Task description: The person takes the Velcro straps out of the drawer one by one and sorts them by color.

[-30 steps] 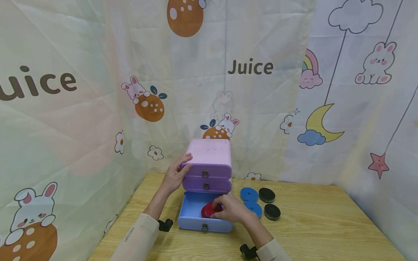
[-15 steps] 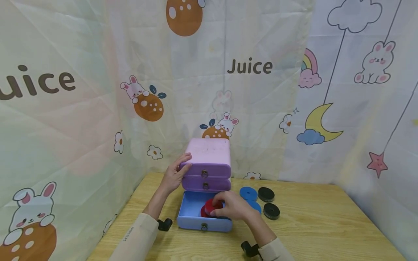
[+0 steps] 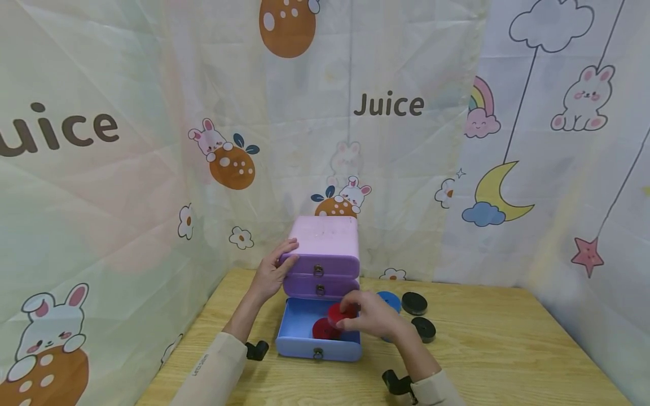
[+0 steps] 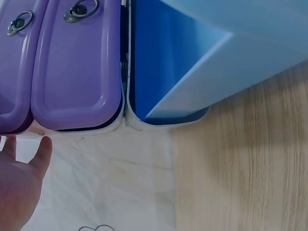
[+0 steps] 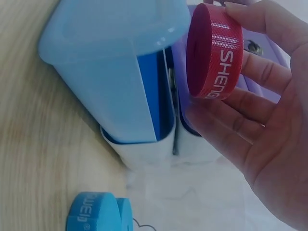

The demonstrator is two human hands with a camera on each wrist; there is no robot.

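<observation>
My right hand (image 3: 378, 317) pinches a red tape roll (image 3: 339, 313) between thumb and fingers, above the right part of the pulled-out blue drawer (image 3: 294, 347). In the right wrist view, the held roll (image 5: 227, 53) stands on edge with white lettering facing the camera. Another red tape roll (image 3: 323, 328) lies inside the drawer. My left hand (image 3: 270, 272) rests against the left side of the pink and purple drawer cabinet (image 3: 325, 237), near its top front corner. Its fingers look fairly straight in the left wrist view, touching the cabinet's edge.
To the cabinet's right on the wooden table (image 3: 487, 338) are a blue tape roll (image 3: 390, 300) and two black tape rolls (image 3: 414, 303). A second blue roll is mostly hidden behind my right hand. The two purple drawers (image 3: 299, 287) above are closed. A printed cloth backdrop (image 3: 406, 186) surrounds the table.
My right hand has lifted the red tape roll from atop the other one and moved it right and up, uncovering the roll beneath. My left hand has stayed in place.
</observation>
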